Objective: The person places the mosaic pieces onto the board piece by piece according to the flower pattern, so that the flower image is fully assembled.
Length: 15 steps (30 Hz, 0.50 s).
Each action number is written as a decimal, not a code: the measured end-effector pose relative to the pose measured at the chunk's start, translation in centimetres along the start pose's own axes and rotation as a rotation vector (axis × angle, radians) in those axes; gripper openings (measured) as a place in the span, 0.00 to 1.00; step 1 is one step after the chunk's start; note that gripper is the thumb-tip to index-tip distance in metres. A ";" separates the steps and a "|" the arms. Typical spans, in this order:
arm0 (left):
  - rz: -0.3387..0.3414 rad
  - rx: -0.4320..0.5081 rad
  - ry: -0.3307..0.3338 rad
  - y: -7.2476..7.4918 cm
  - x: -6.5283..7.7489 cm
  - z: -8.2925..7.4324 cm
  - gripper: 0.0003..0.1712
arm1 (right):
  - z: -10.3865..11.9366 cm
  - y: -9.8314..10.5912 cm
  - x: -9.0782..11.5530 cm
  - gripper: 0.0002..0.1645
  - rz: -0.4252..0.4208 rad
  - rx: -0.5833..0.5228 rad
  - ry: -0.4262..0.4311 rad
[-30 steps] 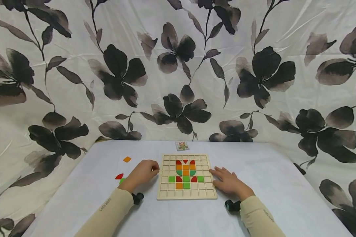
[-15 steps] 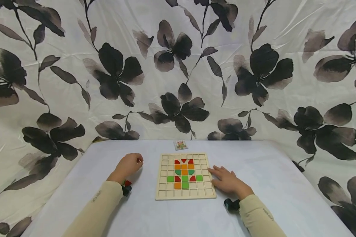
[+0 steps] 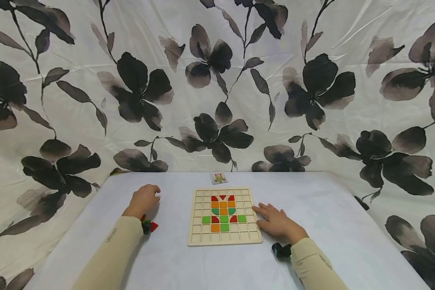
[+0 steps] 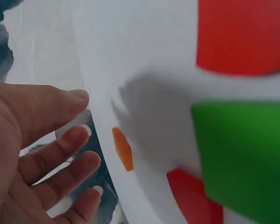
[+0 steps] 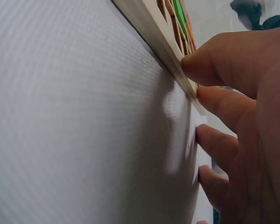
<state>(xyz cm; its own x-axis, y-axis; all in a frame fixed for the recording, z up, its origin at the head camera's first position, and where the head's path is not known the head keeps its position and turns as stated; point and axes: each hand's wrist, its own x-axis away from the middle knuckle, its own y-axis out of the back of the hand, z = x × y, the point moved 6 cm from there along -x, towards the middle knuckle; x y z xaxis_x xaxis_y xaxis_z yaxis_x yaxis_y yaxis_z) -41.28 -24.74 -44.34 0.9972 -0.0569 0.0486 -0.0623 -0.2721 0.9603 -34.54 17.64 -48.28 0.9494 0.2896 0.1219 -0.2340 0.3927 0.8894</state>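
Over the left part of the table hovers my left hand [image 3: 143, 200], with thumb and fingers apart and nothing held. Below it, in the left wrist view, lie an orange tile [image 4: 122, 149], a green tile [image 4: 245, 158] and red tiles, one [image 4: 245, 35] at the top and another [image 4: 191, 196] partly under the green. The head view hides the orange tile behind the hand. My right hand [image 3: 275, 219] touches the right edge of the wooden grid board [image 3: 199, 237] with thumb and fingertip, other fingers spread on the cloth. Red, orange and green tiles form a pattern on the board.
Behind the board lies a small pattern card [image 3: 218, 178]. White cloth covers the table [image 3: 188, 270], and a flower-printed curtain [image 3: 217, 80] hangs along its far side. A red tile [image 3: 154, 226] shows beside the left wrist camera [image 3: 146, 226].
My left hand has moved left, away from the board's left side to above the loose tiles, and its fingers have spread. The right hand stays at the board's right edge.
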 end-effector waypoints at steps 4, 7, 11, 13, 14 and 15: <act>0.011 0.004 0.030 0.3 -0.1 0.6 0.20 | 0.0 0.0 0.0 0.32 0.002 0.007 -0.008; -0.002 -0.016 0.036 0.5 -0.4 0.9 0.21 | 0.0 0.1 -0.1 0.32 0.005 0.010 -0.021; 0.004 -0.035 0.064 0.6 -0.7 1.5 0.20 | -0.1 0.1 -0.1 0.32 0.009 0.003 -0.023; 0.020 -0.041 0.089 0.6 -0.7 1.7 0.18 | -0.1 0.0 -0.2 0.32 0.007 0.002 -0.016; 0.027 -0.041 0.102 0.6 -0.8 1.8 0.17 | -0.2 0.0 -0.2 0.32 0.005 0.001 -0.012; 0.033 -0.040 0.115 0.6 -0.8 1.9 0.17 | -0.2 0.0 -0.1 0.32 0.004 0.000 -0.009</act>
<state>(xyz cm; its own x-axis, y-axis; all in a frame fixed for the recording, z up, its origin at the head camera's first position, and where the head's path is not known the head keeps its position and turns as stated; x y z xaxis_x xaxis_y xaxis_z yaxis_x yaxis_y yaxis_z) -42.18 -26.68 -44.36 0.9930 0.0459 0.1089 -0.0953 -0.2329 0.9678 -34.72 17.76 -48.40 0.9503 0.2834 0.1293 -0.2378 0.3918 0.8888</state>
